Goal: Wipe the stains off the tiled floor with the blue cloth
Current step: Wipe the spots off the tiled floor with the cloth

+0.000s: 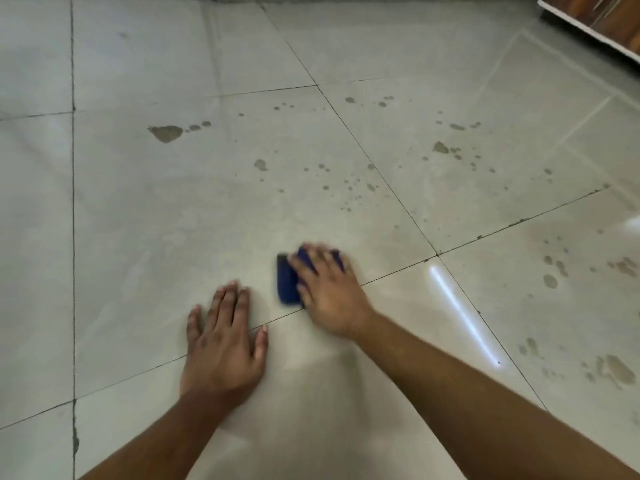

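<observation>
Blue cloth [288, 284], folded into a small pad, lies on the tiled floor [145, 209] near the middle of the view, just far of a dark grout line that runs from near left to far right. My right hand [327, 296] lies on top of it, fingers spread and fairly straight, pressing the pad flat against the tile; the hand and cloth are blurred, so the cloth's edges are soft, but blue shows to the left of my palm and between my fingertips. My left hand [223, 341] rests flat on the floor just left of the cloth and apart from it, fingers straight and close together, thumb out to the right and crossing the same grout line; it holds nothing. Both bare forearms enter from the near edge. Stains mark the tiles farther off: a large brownish blotch [166, 132] far left of the cloth, a scatter of small spots [348, 188] straight beyond it, more spots [450, 148] to the far right, and smeared patches [609, 370] on the glossy tiles at the near right. A bright streak of reflected light [464, 315] lies on the tile right of my right forearm. A wood-grained panel with a white edge [602, 19] fills the far right corner.
</observation>
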